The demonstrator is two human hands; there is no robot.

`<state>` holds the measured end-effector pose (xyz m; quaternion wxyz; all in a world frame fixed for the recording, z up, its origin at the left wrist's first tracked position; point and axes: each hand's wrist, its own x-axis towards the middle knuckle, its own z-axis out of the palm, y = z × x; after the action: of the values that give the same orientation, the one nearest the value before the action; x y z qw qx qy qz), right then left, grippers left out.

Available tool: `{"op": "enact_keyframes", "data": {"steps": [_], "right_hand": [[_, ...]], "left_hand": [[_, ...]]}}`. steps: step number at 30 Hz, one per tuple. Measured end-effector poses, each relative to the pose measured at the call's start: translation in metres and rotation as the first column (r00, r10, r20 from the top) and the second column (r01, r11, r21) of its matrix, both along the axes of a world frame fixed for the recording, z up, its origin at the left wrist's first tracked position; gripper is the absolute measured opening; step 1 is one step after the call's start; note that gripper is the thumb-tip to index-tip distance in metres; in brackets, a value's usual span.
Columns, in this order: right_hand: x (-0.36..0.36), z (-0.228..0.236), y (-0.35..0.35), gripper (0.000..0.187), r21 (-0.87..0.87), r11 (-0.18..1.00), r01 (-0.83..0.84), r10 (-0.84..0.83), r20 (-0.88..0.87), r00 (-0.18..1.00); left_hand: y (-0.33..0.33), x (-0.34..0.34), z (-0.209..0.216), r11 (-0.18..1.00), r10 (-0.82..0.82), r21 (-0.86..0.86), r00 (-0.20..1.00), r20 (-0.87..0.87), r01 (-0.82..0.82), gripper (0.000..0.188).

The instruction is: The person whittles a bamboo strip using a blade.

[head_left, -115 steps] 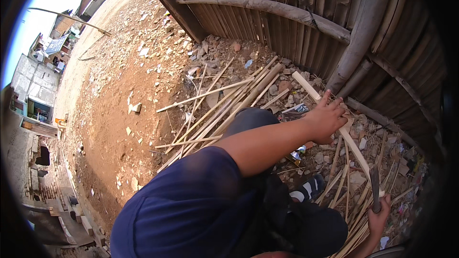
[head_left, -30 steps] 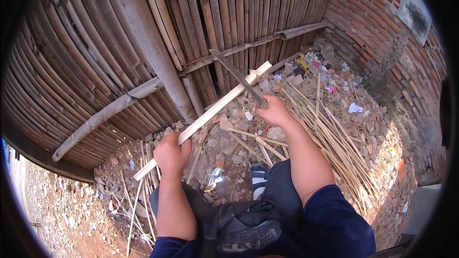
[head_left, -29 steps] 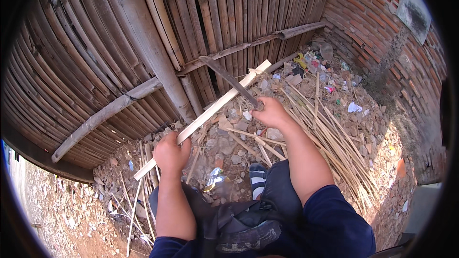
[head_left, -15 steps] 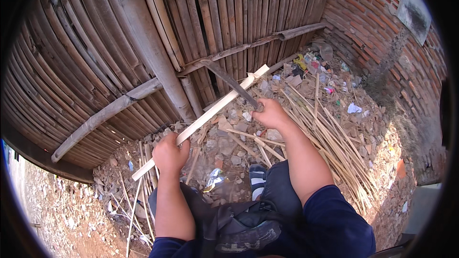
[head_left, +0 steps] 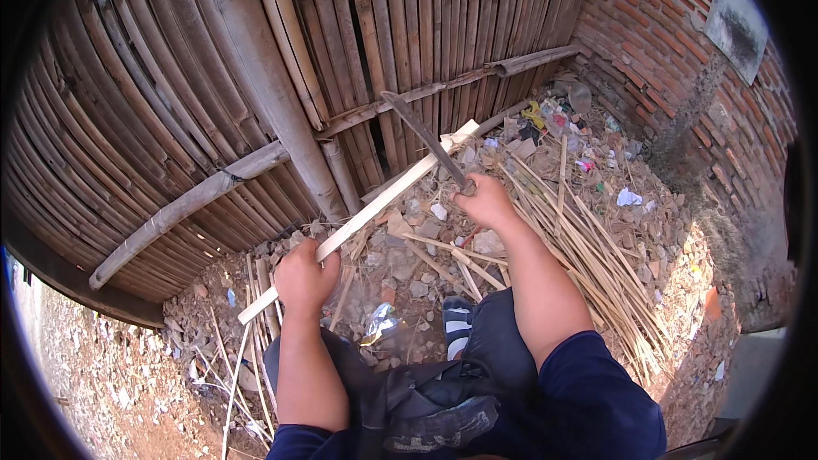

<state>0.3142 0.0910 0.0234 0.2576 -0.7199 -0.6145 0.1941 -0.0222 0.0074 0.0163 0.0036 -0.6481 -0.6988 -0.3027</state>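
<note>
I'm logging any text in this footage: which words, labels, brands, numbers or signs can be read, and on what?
None can be read.
Wood strip: no lettering visible.
Knife: no lettering visible.
Foil scrap, white scrap: too small to tell.
Dark cloth: pale marks, too blurred to tell if lettering.

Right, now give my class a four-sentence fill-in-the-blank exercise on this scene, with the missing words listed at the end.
1. The hand gripping the pale strip is the person's ____ one (left or right).
2. The dark blade crosses the strip nearer its ____ end (upper or lower in the picture).
3. The largest pile of thin sticks lies to the ____ of the striped footwear.
4. The wall at the picture's upper right is built of reddish ____.

Missing words: left; upper; right; bricks.
</note>
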Motion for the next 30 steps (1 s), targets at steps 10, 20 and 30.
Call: {"op": "enact_keyframes", "data": {"steps": [10, 20, 30], "right_hand": [[-0.029, 0.019, -0.014, 0.030, -0.063, 0.963, -0.262, 0.269, 0.167, 0.949], [-0.008, 0.014, -0.007, 0.043, -0.023, 1.000, 0.019, -0.019, 0.039, 0.999], [-0.007, 0.011, -0.009, 0.045, 0.255, 0.959, -0.124, 0.125, 0.012, 0.992]], "left_hand": [[-0.002, -0.014, -0.002, 0.999, -0.006, -0.045, 1.000, -0.014, 0.005, 0.029], [0.001, -0.010, -0.002, 0.994, 0.017, -0.111, 1.000, 0.014, -0.015, 0.035], [-0.001, -0.021, 0.004, 0.986, 0.067, -0.159, 0.993, 0.102, -0.051, 0.039]]}}
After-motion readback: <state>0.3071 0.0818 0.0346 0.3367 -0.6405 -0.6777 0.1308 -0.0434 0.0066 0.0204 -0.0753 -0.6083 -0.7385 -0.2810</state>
